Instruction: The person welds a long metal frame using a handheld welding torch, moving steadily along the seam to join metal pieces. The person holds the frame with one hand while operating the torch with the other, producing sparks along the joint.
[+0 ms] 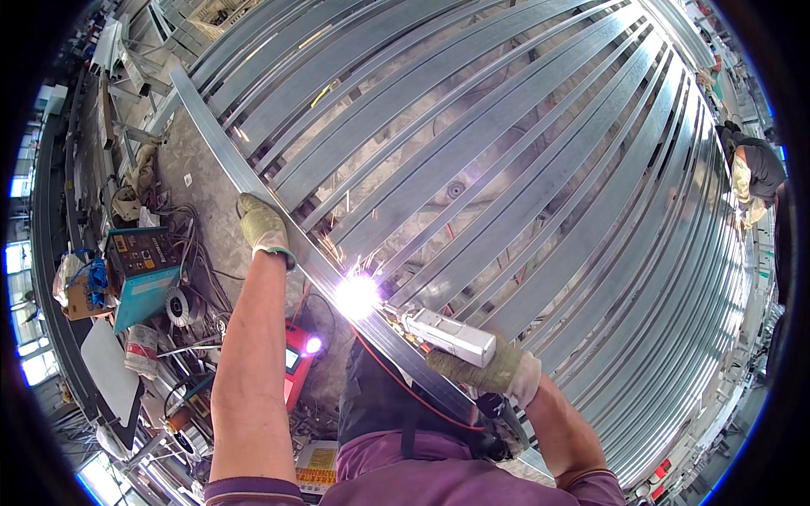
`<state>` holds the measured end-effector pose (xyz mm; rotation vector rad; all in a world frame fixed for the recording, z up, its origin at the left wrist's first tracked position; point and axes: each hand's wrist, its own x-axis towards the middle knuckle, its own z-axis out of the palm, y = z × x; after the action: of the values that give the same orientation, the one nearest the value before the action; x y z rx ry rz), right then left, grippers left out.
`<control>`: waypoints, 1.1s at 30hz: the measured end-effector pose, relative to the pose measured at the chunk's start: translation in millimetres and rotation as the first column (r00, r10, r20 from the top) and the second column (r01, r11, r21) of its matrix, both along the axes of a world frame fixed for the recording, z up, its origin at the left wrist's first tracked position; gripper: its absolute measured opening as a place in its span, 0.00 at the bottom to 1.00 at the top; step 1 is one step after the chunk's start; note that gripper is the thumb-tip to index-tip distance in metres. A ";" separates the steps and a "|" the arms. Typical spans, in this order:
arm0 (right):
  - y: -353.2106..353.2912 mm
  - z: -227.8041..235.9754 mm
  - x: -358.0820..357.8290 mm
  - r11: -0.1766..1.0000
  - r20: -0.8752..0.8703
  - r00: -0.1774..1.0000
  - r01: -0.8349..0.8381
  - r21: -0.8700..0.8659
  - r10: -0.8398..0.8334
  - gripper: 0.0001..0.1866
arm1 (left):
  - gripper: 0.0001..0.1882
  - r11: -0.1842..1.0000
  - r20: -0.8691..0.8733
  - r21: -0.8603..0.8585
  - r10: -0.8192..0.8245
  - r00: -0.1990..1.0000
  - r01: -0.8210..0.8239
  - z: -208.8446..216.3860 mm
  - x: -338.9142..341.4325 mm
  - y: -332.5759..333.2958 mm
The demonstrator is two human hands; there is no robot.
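Note:
My right hand [494, 369], in a greenish work glove, is wrapped round a silver box-shaped welding torch [451, 336]. The torch's tip points left at a glaring white arc [357, 297], with sparks flying off around it. The arc burns on a long galvanized metal beam [221, 145] that runs slantwise past my body, where the ends of several crosswise metal bars [405, 196] meet it. Further up the same beam, my gloved left hand [265, 226] is closed over its edge. Glare hides the joint itself.
A red machine [295, 358] with a small screen stands on the floor between my left arm and body. To the left are a teal-and-black box [143, 266], a wire spool [181, 306] and tangled cables. Another person [755, 173] is at the far right, beyond the bars.

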<state>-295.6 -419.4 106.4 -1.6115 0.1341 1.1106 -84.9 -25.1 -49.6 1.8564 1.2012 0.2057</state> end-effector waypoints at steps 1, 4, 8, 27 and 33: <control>0.7 2.9 0.7 1.000 0.000 1.000 0.006 0.000 -0.006 0.32 | 0.42 1.000 0.007 0.027 -0.009 1.000 0.009 -5.6 -0.4 4.4; 1.3 8.9 4.3 1.000 -0.043 0.999 -0.002 -0.009 0.001 0.33 | 0.41 0.999 0.022 0.047 -0.021 1.000 0.020 -10.4 0.0 7.8; 1.4 20.0 11.2 1.000 -0.132 0.991 -0.005 -0.012 0.003 0.32 | 0.41 1.000 0.008 -0.012 -0.008 1.000 0.008 -9.1 0.7 8.2; -2.9 8.5 -8.7 1.000 0.017 1.000 0.002 -0.016 -0.002 0.29 | 0.39 0.998 0.081 -0.057 0.024 0.996 -0.019 -1.7 0.5 -0.3; 1.4 23.7 -19.7 0.996 -0.002 0.996 0.084 0.004 -0.084 0.28 | 0.41 0.994 -0.046 -0.100 0.038 0.998 -0.043 10.8 8.4 -2.2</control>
<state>-315.3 -418.0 130.1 -1.5873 0.1996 1.0467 -76.5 -27.2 -38.8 1.7580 1.2571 0.1249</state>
